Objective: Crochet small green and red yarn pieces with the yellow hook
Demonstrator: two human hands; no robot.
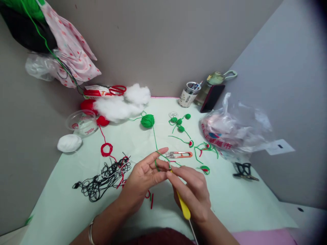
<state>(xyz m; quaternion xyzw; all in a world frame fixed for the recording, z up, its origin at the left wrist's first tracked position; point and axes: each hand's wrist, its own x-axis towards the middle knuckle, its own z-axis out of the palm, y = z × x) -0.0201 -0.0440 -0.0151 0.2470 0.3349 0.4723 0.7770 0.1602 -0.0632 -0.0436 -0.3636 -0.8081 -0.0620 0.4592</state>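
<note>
My right hand (192, 189) is closed round a crochet hook (184, 207) with a yellow handle, its tip pointing up at the left fingers. Green yarn (163, 155) passes over the raised index finger of my left hand (144, 175) and down to the hook tip. The left thumb and other fingers pinch close to that tip, and any stitches there are too small to make out. From the fingers the strand runs back to a green yarn ball (147, 121). Beyond the hands lie orange thread snips (182, 154).
Small green crocheted pieces (181, 129) and red-green ones (204, 169) lie right of centre. Tangled black cord (95, 187), white stuffing (114, 107) and a plastic tub (85, 126) are at left. A plastic bag (235, 126), phone (212, 98) and pen can (189, 95) stand right.
</note>
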